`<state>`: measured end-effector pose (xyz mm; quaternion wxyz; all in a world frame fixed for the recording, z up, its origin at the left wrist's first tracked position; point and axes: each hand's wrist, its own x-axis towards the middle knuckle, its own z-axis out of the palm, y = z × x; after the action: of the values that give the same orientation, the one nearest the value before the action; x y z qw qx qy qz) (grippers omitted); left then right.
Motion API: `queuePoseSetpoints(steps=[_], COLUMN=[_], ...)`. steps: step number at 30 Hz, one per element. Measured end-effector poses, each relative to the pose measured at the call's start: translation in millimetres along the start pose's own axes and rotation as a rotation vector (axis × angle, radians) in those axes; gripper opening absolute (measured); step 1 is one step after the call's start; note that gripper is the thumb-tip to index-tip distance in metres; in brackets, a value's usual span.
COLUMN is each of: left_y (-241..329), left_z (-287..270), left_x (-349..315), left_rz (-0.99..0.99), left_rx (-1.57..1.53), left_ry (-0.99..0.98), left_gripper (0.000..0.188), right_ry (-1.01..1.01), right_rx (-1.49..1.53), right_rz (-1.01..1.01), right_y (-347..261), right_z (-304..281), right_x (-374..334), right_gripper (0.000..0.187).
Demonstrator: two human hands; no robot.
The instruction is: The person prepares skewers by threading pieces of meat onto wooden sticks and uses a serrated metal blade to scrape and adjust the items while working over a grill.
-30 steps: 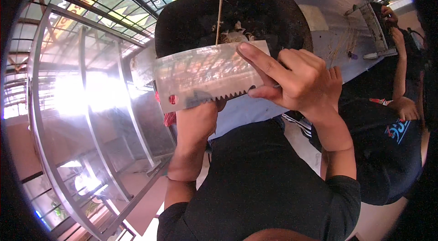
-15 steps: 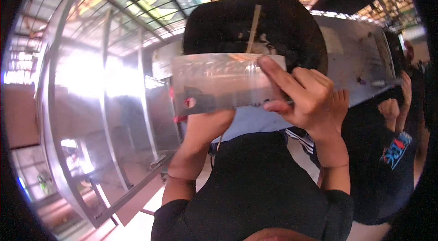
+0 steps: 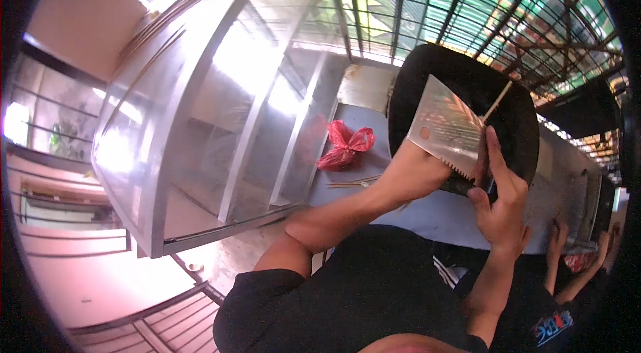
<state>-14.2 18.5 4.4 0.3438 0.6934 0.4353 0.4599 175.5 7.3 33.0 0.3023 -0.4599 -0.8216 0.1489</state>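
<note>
Cleaver [image 3: 446,127]: broad steel blade with a hanging hole near one corner and a toothed lower edge. It is held up above the worktop [image 3: 427,209], in front of the black pan [image 3: 467,112].
Left hand [image 3: 417,169]: closed around the cleaver's lower end; the handle itself is hidden inside the grip.
Right hand [image 3: 501,209]: fingers extended, fingertips resting against the blade face near the toothed edge; it grips nothing.
Skewer [image 3: 497,100]: thin wooden stick showing beside the blade's upper corner, against the pan; whether it touches the blade cannot be told.
Handling, cleaver: judged heavy for its size, rigid, blade-weighted. The polished face is likely slippery. The teeth and any ground edge can cut skin.
Hold point: take it by the handle only; steady the blade on its flat face or spine, fingers kept off the teeth.
Surroundings: red bag [image 3: 345,144] lies on the worktop, well apart from the blade; a glass case [image 3: 200,119] stands to the left.
</note>
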Motion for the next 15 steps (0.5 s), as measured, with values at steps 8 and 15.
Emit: queuePoseSetpoints(steps=[8, 15], left_y=[29.9, 18.5], left_z=[-15.8, 2.8], left_x=[7.5, -11.3], left_rz=[-0.704, -0.426], left_rx=[-0.585, -0.305], left_ry=[-0.197, 0.028], left_gripper=[0.019, 0.023], right_ry=[0.093, 0.028], right_rx=[-0.156, -0.181], right_rz=[0.064, -0.065], right_y=[5.8, -1.8], right_z=[-11.0, -11.7], right_x=[1.2, -2.7], right_gripper=[0.061, 0.068])
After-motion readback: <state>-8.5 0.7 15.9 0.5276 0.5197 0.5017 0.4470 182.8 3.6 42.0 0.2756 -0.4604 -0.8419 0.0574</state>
